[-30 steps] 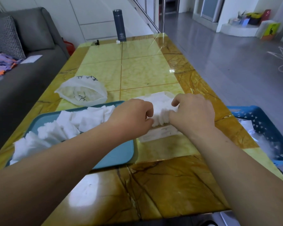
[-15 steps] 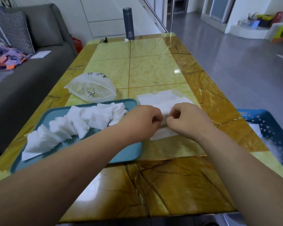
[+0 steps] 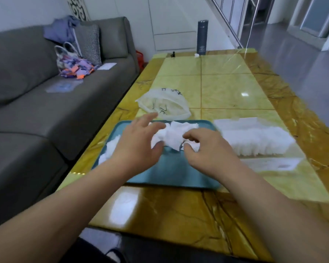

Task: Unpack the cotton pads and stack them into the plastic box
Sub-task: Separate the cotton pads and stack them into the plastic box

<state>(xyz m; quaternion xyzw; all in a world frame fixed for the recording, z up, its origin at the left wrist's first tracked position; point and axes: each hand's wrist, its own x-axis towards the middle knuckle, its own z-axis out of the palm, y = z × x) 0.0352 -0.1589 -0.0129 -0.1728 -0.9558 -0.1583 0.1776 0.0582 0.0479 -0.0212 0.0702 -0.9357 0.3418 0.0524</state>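
Pads [image 3: 172,136] lie clumped at the far end of the tray [image 3: 179,173], left of the box [image 3: 254,141] on the tabletop [image 3: 226,88]. The left hand [image 3: 139,143] is spread, touching the clump; the right hand [image 3: 203,147] pinches it. Squaring a small bunch flat before lifting should make for neater stacking.

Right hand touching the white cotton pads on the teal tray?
Touching. The head view shows the right hand pinching white cotton pads between thumb and curled fingers, over the teal plastic tray.
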